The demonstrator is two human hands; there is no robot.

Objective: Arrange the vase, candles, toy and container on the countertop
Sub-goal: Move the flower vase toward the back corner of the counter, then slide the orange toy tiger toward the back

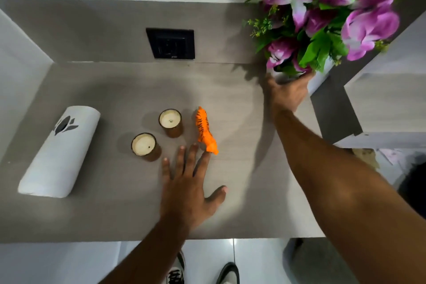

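You are working two things at once. Your right hand [287,93] is wrapping around the white vase [280,77] at the upper right of the frame, flowers [327,18] crowding over it. Your left hand [186,191] is lying flat and spread, gripping nothing, one fingertip touching the orange toy [205,130] at centre. The two candles [170,122] are standing just left of it, and the white container [60,152] is lying on its side at the left of the countertop [242,203] — probably righting it is still waiting.
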